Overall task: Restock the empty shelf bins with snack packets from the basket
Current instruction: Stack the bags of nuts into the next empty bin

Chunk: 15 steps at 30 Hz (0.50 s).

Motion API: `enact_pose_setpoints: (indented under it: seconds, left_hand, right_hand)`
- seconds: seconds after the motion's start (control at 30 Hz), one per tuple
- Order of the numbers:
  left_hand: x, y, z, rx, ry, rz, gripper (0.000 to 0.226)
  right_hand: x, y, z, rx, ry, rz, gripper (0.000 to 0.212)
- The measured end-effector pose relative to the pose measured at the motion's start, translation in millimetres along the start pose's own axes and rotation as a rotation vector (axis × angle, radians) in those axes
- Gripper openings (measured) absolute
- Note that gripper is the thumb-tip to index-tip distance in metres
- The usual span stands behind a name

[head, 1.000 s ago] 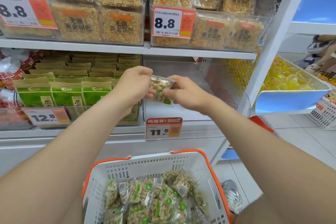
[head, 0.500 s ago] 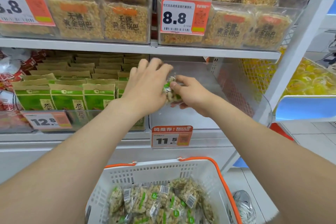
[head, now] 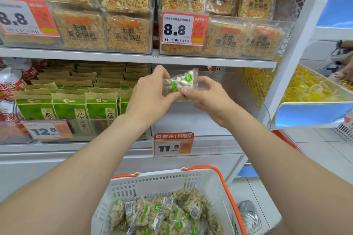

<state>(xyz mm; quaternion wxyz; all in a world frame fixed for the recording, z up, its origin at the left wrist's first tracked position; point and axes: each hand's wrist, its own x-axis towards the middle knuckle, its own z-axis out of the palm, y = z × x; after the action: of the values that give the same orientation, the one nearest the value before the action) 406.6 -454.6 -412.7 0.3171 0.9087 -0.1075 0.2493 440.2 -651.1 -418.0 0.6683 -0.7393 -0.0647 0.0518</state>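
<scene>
White shelves [head: 114, 56] filled the frame, with my basket [head: 164, 179] of packets [head: 164, 213] at bottom centre. At centre, before the clear bin [head: 191, 124], my left hand [head: 150, 99] and right hand [head: 208, 99] pinched one snack packet [head: 181, 84] between curled fingers [head: 160, 70].

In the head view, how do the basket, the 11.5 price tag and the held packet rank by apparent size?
Largest: basket.
Then 11.5 tag and packet: they look alike, and the packet is partly covered, so I leave them unranked.
</scene>
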Motion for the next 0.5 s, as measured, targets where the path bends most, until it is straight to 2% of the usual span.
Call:
enact_pose_setpoints:
  seconds: [0.03,0.1,0.23,0.3,0.4,0.47,0.5]
  left_hand:
    - [-1,1,1,-0.073,0.019,-0.058,0.046]
    - [-2,0,4,-0.068,0.012,-0.087,0.043]
    - [1,-2,3,0.063,-0.025,-0.119,0.026]
    - [2,-2,1,0.076,-0.079,-0.139,0.035]
    - [5,-5,0,0.014,-0.197,-0.162,0.043]
    - [6,-9,-1,-0.076,-0.126,-0.199,0.036]
    - [7,-10,0,-0.102,-0.072,-0.213,0.036]
  right_hand:
    - [-2,-1,2,0.049,-0.025,0.057,0.053]
    - [-5,-1,6,0.089,-0.065,0.091,0.041]
    - [-2,4,9,-0.055,-0.038,0.02,0.036]
    - [0,8,9,-0.096,-0.093,-0.004,0.034]
    - [2,11,11,-0.093,-0.052,-0.01,0.052]
    - [4,13,16,0.013,0.024,0.039,0.068]
    - [6,14,19,0.075,0.029,0.063,0.066]
